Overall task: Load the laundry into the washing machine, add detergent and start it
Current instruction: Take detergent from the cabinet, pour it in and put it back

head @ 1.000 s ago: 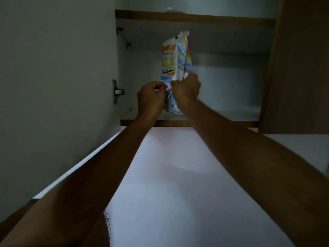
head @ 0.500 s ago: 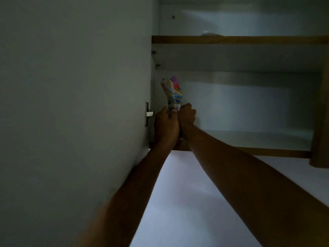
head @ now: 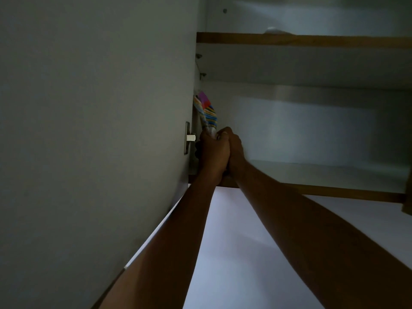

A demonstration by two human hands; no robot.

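Both hands, left hand [head: 213,152] and right hand [head: 234,144], are clasped around the detergent packet [head: 208,113], now shifted to the cupboard's [head: 289,188] left wall at centre frame; detergent seems stowed.

Dim wall cabinet [head: 312,139], open door [head: 89,130], wood-edged shelves [head: 301,41].

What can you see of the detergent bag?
The bag is a soft, glossy-looking pouch printed with colourful stripes and a magenta patch near its top. It stands roughly upright, squeezed narrow, at the left end of the lower shelf, close to the cabinet's side wall. Only its upper part shows; the left hand and right hand, pressed together, grip it and hide the rest.
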